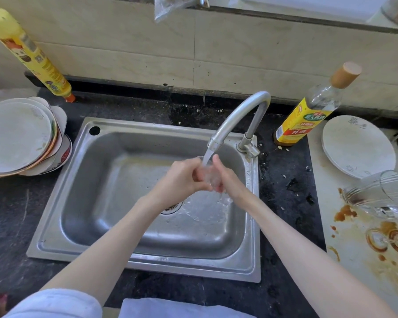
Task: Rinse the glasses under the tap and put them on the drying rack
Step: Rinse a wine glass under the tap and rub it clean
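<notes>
Both hands over the sink, under the tap. Water running. A small clear glass sits between them, directly in the stream; it is hard to make out through the water.

Left hand: fingers curled round the glass from the left side, gripping it. Right hand: fingers laid against the glass on the right; whether they wrap it or rub it, I cannot tell. Judged: one hand steadies while the other works the surface, and the mouth is kept up toward the spout so the water fills and flushes it.

Held low in the basin, probably so splash stays inside the sink.

More glasses lie tipped on a stained board at right, well apart from the sink, with brown spill marks around them. Judged: these wait for rinsing.

Stack of plates left of the sink on the counter; one plate at right. Yellow-labelled bottle stands just beside the tap base. No drying rack identifiable in view.

Stage: rinsing, early in the task.
</notes>
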A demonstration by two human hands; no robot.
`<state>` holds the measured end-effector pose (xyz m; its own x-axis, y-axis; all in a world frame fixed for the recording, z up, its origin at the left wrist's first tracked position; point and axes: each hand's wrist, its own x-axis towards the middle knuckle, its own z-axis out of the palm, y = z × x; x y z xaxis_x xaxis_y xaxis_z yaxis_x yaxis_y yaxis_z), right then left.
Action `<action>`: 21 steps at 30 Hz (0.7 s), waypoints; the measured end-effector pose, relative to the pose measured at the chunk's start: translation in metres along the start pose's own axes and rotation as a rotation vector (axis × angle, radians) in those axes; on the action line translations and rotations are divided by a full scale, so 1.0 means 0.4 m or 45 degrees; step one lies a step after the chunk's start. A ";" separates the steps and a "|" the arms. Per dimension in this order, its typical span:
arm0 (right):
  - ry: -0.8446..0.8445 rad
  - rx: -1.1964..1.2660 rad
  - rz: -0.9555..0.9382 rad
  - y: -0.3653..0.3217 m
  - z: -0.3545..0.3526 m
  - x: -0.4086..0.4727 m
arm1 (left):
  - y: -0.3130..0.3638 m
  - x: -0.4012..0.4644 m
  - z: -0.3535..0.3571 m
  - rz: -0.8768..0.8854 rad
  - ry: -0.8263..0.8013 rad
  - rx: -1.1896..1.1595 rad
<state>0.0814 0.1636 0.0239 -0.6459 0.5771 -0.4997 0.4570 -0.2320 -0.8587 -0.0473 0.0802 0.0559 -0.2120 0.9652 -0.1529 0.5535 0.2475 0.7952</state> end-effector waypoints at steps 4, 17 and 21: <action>0.078 -0.096 -0.096 0.009 0.013 0.000 | -0.013 -0.012 0.002 0.114 -0.356 0.035; -0.112 -0.022 0.077 0.034 0.024 -0.006 | -0.032 -0.009 -0.015 0.019 -0.583 0.138; -0.109 0.037 0.054 0.035 0.022 -0.014 | -0.015 0.005 -0.010 -0.061 -0.191 0.063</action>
<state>0.0860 0.1501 0.0137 -0.6766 0.4977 -0.5427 0.4678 -0.2786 -0.8388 -0.0542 0.0804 0.0532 -0.1187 0.9530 -0.2788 0.5854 0.2940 0.7556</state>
